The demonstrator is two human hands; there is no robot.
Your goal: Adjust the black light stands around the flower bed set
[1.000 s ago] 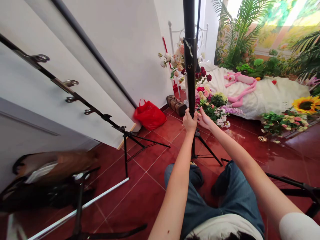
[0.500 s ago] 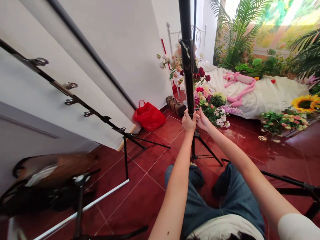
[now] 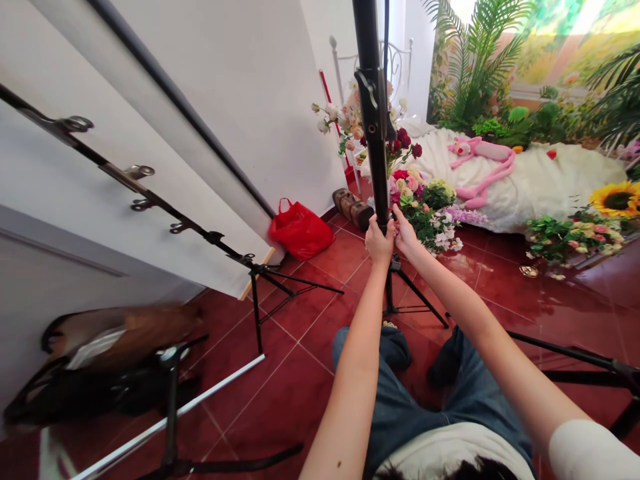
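A black light stand (image 3: 379,153) rises in front of me, with a lever clamp high on its pole and spread tripod legs below. My left hand (image 3: 379,240) is wrapped round the lower pole. At the same height, my right hand (image 3: 404,232) is closed against the pole's right side, its thumb up. Its fingertips seem to be on a small knob or collar there, mostly hidden by the hands. Just behind the pole are bunches of artificial flowers (image 3: 440,223).
A second black tripod stand (image 3: 257,270) with metal clips leans at left. Near the wall sits a red bag (image 3: 303,230). Brown bags (image 3: 135,340) and a white pole (image 3: 175,417) lie lower left. A pink plush toy (image 3: 487,157) rests on white cloth (image 3: 565,187).
The view has shifted slightly. Both hands stay at the same place on the pole; the right hand's thumb and fingers have turned a little upward.
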